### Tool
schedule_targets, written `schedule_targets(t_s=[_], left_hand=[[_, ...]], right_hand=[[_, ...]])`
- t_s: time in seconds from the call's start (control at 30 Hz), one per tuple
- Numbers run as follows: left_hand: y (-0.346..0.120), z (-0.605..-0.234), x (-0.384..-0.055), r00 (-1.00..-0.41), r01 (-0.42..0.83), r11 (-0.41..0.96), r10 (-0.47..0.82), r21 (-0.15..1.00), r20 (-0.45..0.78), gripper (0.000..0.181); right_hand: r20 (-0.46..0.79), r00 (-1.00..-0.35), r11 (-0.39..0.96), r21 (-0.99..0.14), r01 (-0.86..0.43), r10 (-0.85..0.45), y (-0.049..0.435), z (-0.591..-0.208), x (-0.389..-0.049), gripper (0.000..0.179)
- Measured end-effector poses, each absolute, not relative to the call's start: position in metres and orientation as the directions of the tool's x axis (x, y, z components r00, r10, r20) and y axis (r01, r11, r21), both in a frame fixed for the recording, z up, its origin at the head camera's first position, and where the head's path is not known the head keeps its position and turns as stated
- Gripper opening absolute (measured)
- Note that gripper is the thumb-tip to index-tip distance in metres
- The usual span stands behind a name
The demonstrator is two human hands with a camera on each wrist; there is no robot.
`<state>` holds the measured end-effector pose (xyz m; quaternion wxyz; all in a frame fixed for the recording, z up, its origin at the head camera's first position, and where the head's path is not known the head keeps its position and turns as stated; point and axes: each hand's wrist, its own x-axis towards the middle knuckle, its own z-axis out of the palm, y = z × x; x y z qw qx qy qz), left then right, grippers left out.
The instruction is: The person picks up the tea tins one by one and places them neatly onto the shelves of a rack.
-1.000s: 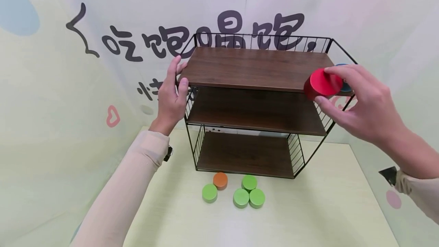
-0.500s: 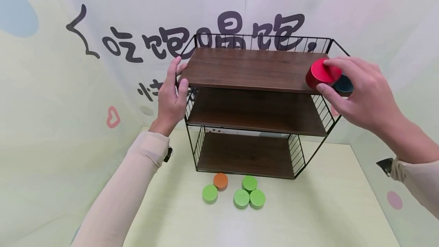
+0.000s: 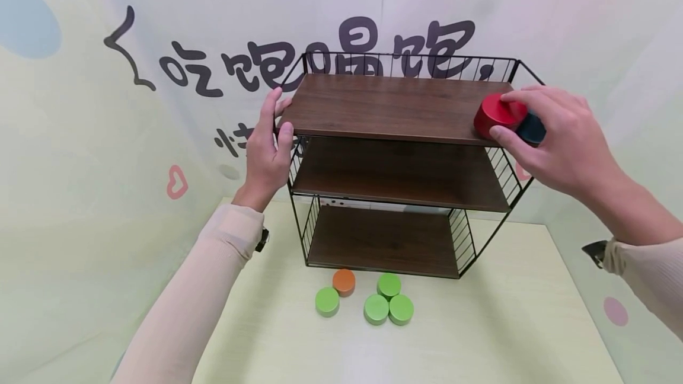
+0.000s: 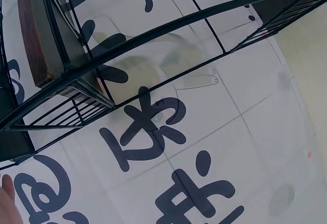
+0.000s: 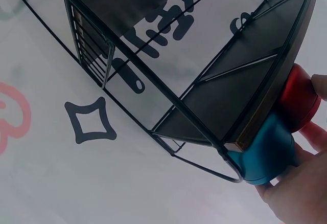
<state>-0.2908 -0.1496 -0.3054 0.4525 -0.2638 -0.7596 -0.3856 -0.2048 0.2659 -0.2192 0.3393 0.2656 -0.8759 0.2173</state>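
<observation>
A three-tier shelf rack [image 3: 395, 105] with dark wooden boards and a black wire frame stands on the table. My left hand [image 3: 267, 156] holds the left front corner of its top board, thumb at the front edge. My right hand [image 3: 565, 141] pinches a squat red cylinder [image 3: 496, 114] at the right front of the top board, thumb low and fingers over its top. Beside it is a blue cylinder [image 5: 268, 152], partly hidden by that hand in the head view. The right wrist view shows both cylinders side by side at the board.
On the pale table [image 3: 480, 336] before the rack lie an orange cylinder [image 3: 344, 282] and several green cylinders [image 3: 376, 309]. Wire rails edge the top board at back and sides. A printed cloth wall [image 3: 160, 28] stands close behind and at both sides.
My right hand has moved the red cylinder back and slightly left, from in front of the top board's edge onto the board. The left hand has stayed in place.
</observation>
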Motion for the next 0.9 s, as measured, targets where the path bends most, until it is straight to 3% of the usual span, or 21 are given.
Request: schedule_targets(t_s=[0.43,0.9], left_hand=[[-0.1490,-0.3053,-0.2903,-0.459,0.756,0.546,0.049,0.361,0.887,0.054],[-0.1505,-0.3062,-0.2913,-0.455,0.758,0.549,0.058,0.352,0.889,0.053]], right_hand=[[0.647,-0.703,0.804,-0.230,-0.548,-0.295,0.2651,-0.2210,-0.2093,0.044],[0.665,-0.687,0.796,-0.229,-0.560,-0.292,0.2639,-0.2235,-0.2108,0.042]])
